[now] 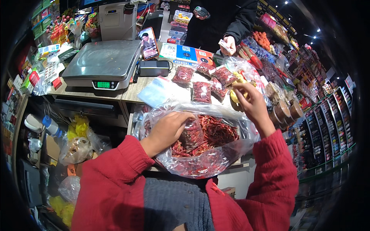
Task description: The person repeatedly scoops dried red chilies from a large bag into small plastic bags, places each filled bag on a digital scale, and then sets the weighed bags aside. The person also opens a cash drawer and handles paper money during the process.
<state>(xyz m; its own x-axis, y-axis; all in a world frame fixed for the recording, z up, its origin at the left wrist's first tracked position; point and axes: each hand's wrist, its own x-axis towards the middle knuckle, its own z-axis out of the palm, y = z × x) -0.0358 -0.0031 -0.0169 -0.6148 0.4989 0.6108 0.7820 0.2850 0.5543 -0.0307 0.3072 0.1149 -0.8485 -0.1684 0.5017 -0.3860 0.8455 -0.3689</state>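
A large clear plastic bag (pixel 202 166) of dried red chillies (pixel 219 132) lies open before me. My left hand (pixel 170 130) grips the top of a small clear bag of chillies (pixel 192 135) that rests among the loose ones. Raised over the counter's right part is my right hand (pixel 250 99), thumb and fingers apart, near a yellow item (pixel 238 78); no held thing shows in it. Several filled packets of chillies (pixel 201 91) lie on the counter beyond the big bag. Left of them is a stack of flat clear bags (pixel 154 91).
A digital scale (pixel 104 59) stands at the left, beside a black box (pixel 154 68) and an upright phone (pixel 149 44). Across the counter a person in black (pixel 219 20) holds a bottle and folded paper. Twine spools (pixel 281 111) and crowded goods are at the right.
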